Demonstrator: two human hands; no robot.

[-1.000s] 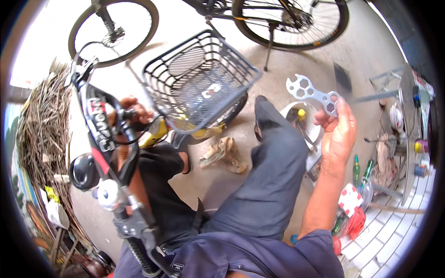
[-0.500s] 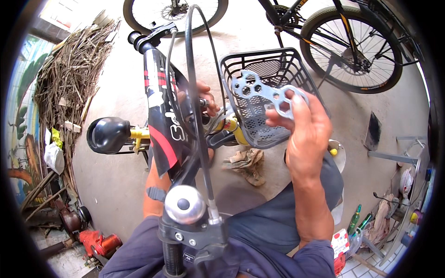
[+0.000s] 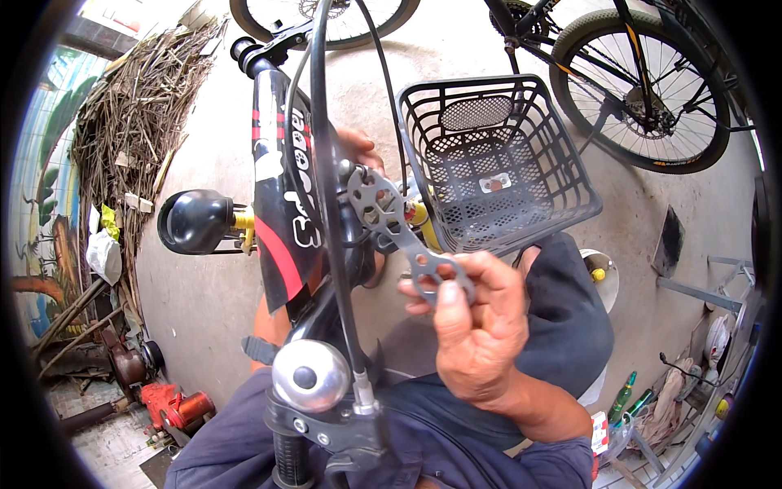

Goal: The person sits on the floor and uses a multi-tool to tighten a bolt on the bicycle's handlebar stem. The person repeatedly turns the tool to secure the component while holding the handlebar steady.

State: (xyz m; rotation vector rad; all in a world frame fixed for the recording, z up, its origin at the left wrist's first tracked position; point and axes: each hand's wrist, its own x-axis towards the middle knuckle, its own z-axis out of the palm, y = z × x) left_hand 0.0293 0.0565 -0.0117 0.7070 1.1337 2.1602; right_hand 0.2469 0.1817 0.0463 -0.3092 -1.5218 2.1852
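Nearest, a silver bell (image 3: 309,376) is seen beside a black lever (image 3: 358,436). Beyond these, a flat, holed spanner (image 3: 401,234) is pinched at 1 end between the thumb and fingers of the right hand (image 3: 485,334). Its other end is held out by a metal fitting (image 3: 346,169) near the left hand (image 3: 360,145); whether the 2 are touching cannot be told. The left fingers are partly hidden behind the cable (image 3: 322,155), and what is gripped by them cannot be made out.

A slip seems the likeliest trouble: with the spanner pinched at only 1 end, and with holes of several sizes, a loose fit could be chosen and edges rounded. The left fingers could be knocked by a jump of the tool, and the cable (it bows right across the work) could be snagged.

On the black tube (image 3: 274,191), large white lettering is carried, partly crossed by the cable. Farther off, a pale label (image 3: 494,183) is borne on the basket's (image 3: 460,159) floor, its print too small to be read. Small orange marks on the parked bike (image 3: 638,61) are likewise unreadable.
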